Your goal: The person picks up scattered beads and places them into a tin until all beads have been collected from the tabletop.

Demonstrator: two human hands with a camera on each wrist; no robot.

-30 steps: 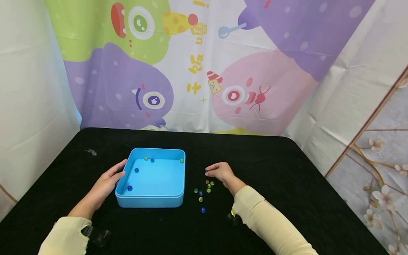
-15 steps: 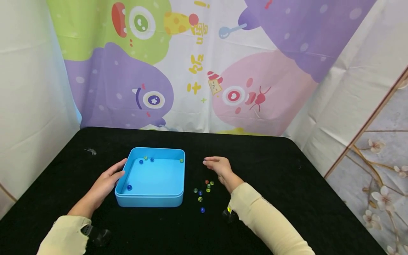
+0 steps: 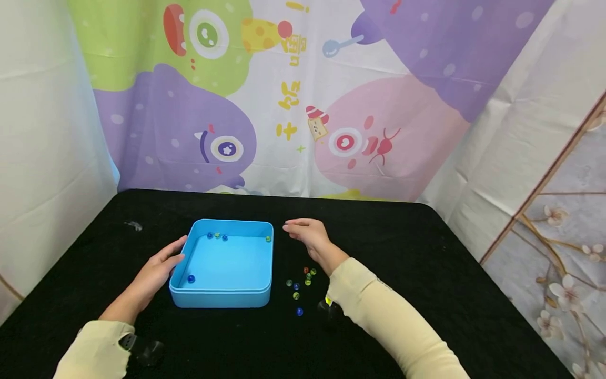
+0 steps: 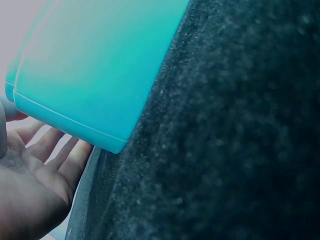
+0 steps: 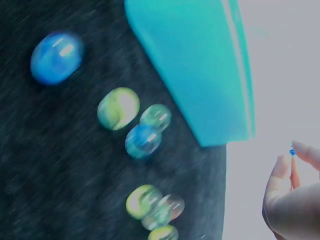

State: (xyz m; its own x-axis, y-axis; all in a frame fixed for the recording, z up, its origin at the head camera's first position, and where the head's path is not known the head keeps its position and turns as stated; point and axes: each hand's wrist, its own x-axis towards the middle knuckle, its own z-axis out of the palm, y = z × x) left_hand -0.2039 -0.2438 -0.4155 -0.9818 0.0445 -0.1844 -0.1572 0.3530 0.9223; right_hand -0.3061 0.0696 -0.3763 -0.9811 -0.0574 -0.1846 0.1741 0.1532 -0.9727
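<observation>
A light-blue square box (image 3: 220,298) stands on the black table, with several blue and yellow-green marbles inside. One blue marble (image 3: 191,279) lies near the front left corner; the others sit toward its back wall. My left hand (image 3: 152,273) touches the box's left side, its fingers fairly straight along the outer wall in the left wrist view. Raised beyond the box's right rim, my right hand (image 3: 310,239) pinches a small blue marble (image 5: 292,151) between thumb and fingertips. Most of that marble is hidden by the fingers.
Several loose marbles lie on the black tabletop (image 3: 379,237) right of the box, among them a reddish one (image 3: 305,270) and a blue one (image 3: 300,311) nearest me. A patterned curtain (image 3: 284,105) hangs behind the table. A small whitish mark (image 3: 134,226) shows at the back left.
My right hand has lifted the pinched marble and moved left toward the box. Inside, one blue marble has rolled to the back wall. The left hand stays at the box's side.
</observation>
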